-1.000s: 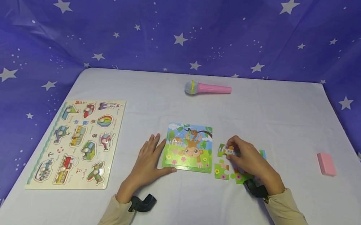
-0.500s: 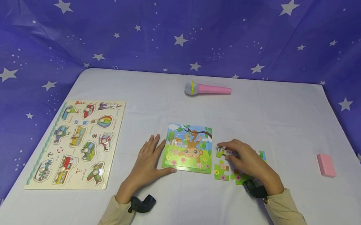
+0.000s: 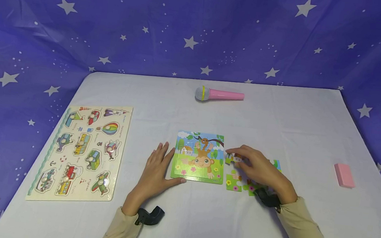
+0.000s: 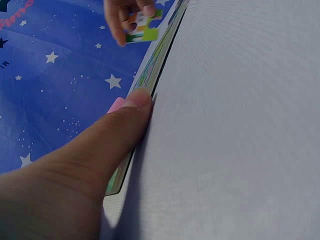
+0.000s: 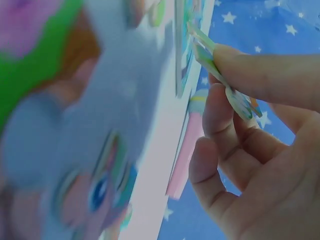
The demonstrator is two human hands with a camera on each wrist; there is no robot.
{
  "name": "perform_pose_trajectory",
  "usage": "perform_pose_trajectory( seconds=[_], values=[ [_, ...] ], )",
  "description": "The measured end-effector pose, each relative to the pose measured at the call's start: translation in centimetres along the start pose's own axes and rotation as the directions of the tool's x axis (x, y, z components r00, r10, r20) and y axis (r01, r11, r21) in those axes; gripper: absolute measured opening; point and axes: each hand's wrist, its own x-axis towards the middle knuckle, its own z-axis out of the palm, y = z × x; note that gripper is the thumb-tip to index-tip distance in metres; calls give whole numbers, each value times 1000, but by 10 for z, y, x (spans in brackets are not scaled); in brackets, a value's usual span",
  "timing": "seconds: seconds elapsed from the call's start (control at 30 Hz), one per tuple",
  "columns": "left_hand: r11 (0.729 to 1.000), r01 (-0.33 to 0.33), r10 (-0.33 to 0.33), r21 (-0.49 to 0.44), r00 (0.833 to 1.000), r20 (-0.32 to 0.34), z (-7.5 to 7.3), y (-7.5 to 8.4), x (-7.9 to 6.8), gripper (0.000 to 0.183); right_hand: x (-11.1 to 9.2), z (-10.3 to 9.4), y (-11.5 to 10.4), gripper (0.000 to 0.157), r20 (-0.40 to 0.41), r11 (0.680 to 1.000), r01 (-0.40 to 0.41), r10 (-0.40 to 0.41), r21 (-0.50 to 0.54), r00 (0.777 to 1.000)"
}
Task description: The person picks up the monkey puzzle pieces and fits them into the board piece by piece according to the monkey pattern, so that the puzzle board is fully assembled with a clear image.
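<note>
My right hand [image 3: 257, 165] pinches a jigsaw piece [image 3: 229, 160] printed with a small house, just right of the square monkey puzzle board [image 3: 195, 179]. In the right wrist view, the piece [image 5: 239, 102] stands tilted between thumb and fingers, and the left wrist view shows it raised above the board. My left hand [image 3: 155, 171] lies at the board's lower left, fingers spread straight along the left side. Its thumb [image 4: 117, 132] touches the near edge. Several loose jigsaw pieces [image 3: 233, 183] lie below and beyond the right hand, partly hidden by it.
A large vehicle peg puzzle [image 3: 93, 178] lies on the left of the white-covered table [image 3: 207, 228]. Toward the back is a pink toy microphone [image 3: 225, 95]. A pink block [image 3: 344, 175] sits far right. Behind the table hangs a starry blue cloth [image 3: 173, 14].
My right hand has carried the house piece leftward, from among the loose pieces to close beside the board's right edge. The left hand and the board stay where they were.
</note>
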Motion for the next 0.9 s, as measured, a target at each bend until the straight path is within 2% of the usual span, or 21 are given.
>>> perform_pose_trajectory(
  seconds=[0.17, 0.6, 0.9],
  values=[
    [1000, 3, -3, -2, 1000, 2, 0, 0, 0, 98, 14, 4, -15, 37, 6, 999, 15, -15, 40, 1000],
    [1000, -7, 7, -6, 1000, 1, -1, -2, 0, 98, 63, 49, -59, 25, -69, 998, 0, -4, -63, 998],
    [1000, -25, 25, 0, 1000, -3, 0, -3, 0, 97, 84, 69, -78, 29, -74, 994, -41, 34, -102, 997]
  ],
)
